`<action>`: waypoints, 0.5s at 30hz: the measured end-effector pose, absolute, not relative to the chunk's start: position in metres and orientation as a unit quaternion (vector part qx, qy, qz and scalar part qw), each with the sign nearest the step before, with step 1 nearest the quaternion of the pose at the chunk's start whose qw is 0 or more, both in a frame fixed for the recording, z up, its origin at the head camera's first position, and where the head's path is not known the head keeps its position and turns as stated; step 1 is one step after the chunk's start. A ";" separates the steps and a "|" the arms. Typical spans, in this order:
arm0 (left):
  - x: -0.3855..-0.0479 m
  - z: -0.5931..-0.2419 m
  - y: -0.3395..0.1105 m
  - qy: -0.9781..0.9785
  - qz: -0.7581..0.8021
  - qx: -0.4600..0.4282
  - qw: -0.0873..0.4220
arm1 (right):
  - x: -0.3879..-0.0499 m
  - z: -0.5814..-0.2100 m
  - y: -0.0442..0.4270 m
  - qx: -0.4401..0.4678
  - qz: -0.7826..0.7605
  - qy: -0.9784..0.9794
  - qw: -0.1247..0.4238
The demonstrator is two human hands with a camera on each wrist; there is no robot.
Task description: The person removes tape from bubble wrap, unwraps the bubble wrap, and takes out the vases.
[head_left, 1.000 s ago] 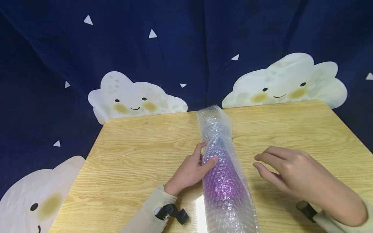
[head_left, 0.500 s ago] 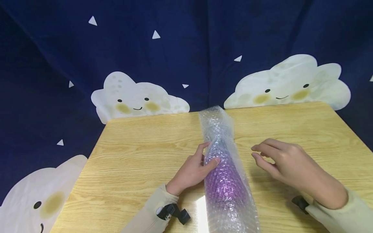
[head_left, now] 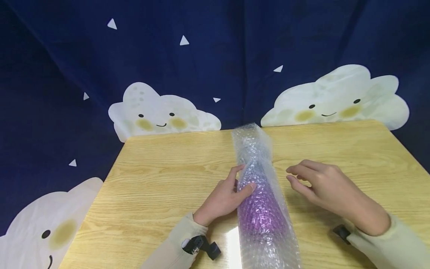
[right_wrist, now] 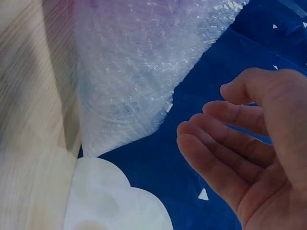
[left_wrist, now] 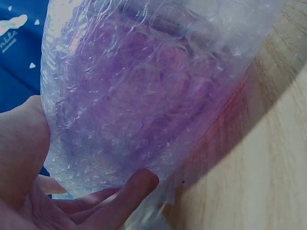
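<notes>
A long bubble-wrapped bundle [head_left: 263, 220], purple in its wider near part and clear toward its far end, lies on the table. My left hand [head_left: 223, 196] grips its left side, thumb on top; in the left wrist view the hand [left_wrist: 76, 191] curls round the narrower part of the wrap [left_wrist: 129, 96]. To the right of the bundle my right hand [head_left: 326, 183] hovers with loosely bent fingers, touching nothing. The right wrist view has this hand [right_wrist: 249, 139] apart from the wrap's clear end [right_wrist: 129, 91]. What the wrap encloses cannot be made out.
The wood-grain table [head_left: 161, 179] reaches back to a dark blue cloth [head_left: 188, 67] printed with white clouds and triangles. A bright reflection lies beside the bundle's near left edge. Each wrist carries a small black device, such as the left one [head_left: 201, 246].
My right hand has come slightly left, nearer the bundle, and its forearm has swung inward. My left hand keeps its grip. The whole head view has shifted a little.
</notes>
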State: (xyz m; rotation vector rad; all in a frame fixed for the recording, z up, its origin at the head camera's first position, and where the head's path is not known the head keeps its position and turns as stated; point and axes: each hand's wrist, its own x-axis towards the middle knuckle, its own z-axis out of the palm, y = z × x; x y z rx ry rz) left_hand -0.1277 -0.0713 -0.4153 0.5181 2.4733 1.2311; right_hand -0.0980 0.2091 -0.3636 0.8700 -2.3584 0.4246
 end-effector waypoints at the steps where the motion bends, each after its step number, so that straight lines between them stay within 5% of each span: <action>1: -0.128 -0.415 -0.072 0.868 0.432 0.181 0.165 | -0.100 -0.365 0.208 0.328 0.163 -0.883 0.293; 15: -0.128 -0.416 -0.071 0.870 0.428 0.185 0.159 | -0.118 -0.369 0.200 0.317 0.168 -0.886 0.294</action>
